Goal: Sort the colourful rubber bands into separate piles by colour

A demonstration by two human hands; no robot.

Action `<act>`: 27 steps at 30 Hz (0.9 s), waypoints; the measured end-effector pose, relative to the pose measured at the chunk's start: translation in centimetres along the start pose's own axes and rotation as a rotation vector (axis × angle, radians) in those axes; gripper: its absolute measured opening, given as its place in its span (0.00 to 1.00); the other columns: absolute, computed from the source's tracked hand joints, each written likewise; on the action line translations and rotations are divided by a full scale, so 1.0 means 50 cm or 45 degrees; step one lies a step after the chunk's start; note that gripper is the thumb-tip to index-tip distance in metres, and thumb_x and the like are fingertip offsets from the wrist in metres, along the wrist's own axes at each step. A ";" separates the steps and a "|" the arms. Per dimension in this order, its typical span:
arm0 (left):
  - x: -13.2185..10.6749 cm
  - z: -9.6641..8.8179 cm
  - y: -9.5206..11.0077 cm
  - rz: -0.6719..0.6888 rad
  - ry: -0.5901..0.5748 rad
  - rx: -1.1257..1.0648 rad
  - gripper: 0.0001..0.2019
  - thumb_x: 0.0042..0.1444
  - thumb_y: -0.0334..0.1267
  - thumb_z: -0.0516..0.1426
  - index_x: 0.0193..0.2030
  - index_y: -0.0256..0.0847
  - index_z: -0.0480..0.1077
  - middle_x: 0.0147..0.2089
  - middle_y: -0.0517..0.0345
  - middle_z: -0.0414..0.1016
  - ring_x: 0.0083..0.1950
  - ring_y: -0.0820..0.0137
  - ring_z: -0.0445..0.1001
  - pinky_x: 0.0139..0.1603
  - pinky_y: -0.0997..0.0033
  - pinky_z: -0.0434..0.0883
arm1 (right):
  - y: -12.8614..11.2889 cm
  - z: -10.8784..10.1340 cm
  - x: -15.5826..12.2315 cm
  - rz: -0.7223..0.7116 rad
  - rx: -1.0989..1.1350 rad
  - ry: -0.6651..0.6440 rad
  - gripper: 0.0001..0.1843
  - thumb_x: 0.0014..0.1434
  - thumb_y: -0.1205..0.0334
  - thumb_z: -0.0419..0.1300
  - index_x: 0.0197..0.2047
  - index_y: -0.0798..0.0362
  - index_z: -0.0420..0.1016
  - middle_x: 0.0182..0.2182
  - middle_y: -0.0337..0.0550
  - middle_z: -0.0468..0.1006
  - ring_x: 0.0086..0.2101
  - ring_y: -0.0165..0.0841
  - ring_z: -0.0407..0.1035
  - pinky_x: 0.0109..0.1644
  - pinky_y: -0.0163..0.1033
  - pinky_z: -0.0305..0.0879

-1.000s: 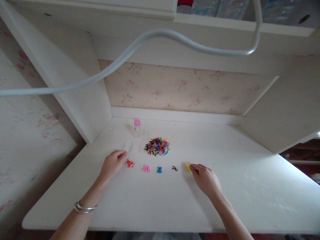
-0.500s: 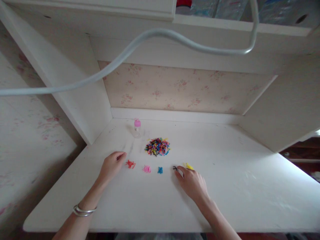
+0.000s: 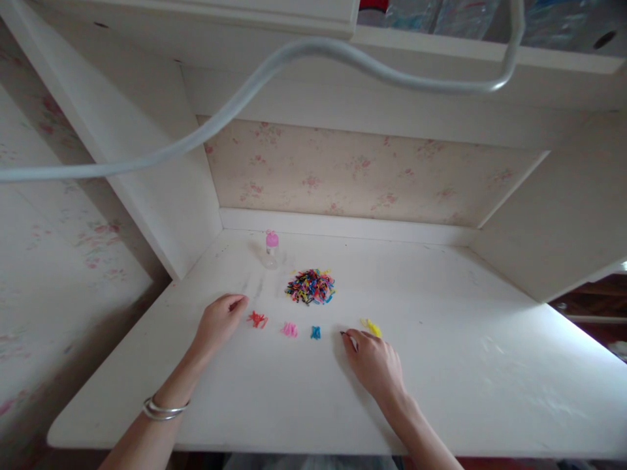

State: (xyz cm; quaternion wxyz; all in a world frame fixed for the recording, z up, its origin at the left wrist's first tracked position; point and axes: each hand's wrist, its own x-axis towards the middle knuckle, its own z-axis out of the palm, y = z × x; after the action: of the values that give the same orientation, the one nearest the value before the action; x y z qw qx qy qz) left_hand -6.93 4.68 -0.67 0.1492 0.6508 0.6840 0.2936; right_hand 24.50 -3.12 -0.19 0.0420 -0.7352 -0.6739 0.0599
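Evidently, from the head view, open room is offered on the desk (image 3: pixel 274 405) along its front edge and to the right of the yellow heap (image 3: pixel 373 328), while the desk is bounded by a white side panel (image 3: pixel 166 215) at the far left and a low strip (image 3: pixel 343 225) at the back. Black bands (image 3: pixel 343 333) are pinched by the grip of the right hand (image 3: pixel 375 362), between the blue and yellow heaps; whether they are lifted cannot be told. By the left hand (image 3: pixel 219 320), the grip is pressed together, just beside the red heap (image 3: pixel 257 320). One heap each of red, pink (image 3: pixel 289 329), blue (image 3: pixel 316 333) and yellow is counted; behind them are seen one mixed pile (image 3: pixel 311 286) and one pink-capped bottle (image 3: pixel 272 241). The white surface is smudged near the bottle, and the back wall is covered with flowered wallpaper (image 3: pixel 333 170).
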 end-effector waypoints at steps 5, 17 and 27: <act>0.000 0.004 -0.002 0.033 0.004 0.030 0.18 0.57 0.48 0.48 0.37 0.42 0.75 0.39 0.57 0.79 0.39 0.67 0.76 0.40 0.73 0.68 | 0.003 -0.001 -0.015 -0.021 0.016 0.077 0.18 0.64 0.51 0.44 0.44 0.39 0.74 0.36 0.35 0.80 0.32 0.36 0.75 0.31 0.35 0.62; -0.045 0.063 0.179 0.448 -0.254 0.365 0.13 0.61 0.41 0.48 0.39 0.46 0.74 0.42 0.59 0.76 0.40 0.72 0.74 0.41 0.75 0.65 | 0.100 0.039 -0.081 0.151 0.733 0.271 0.26 0.61 0.42 0.47 0.36 0.49 0.80 0.29 0.42 0.80 0.27 0.31 0.72 0.32 0.31 0.63; -0.012 0.183 0.277 0.417 -0.302 0.518 0.13 0.60 0.43 0.50 0.41 0.43 0.74 0.44 0.51 0.74 0.42 0.66 0.75 0.41 0.69 0.67 | 0.095 0.031 -0.081 0.133 0.869 0.266 0.24 0.61 0.43 0.48 0.35 0.50 0.79 0.27 0.41 0.79 0.25 0.31 0.70 0.31 0.31 0.61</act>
State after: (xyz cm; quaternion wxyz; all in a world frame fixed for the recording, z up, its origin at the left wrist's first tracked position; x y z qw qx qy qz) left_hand 9.64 5.73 0.31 0.0452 0.7990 0.5925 0.0923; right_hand 28.63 -7.59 -2.26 0.3506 -0.7143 -0.5687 0.2081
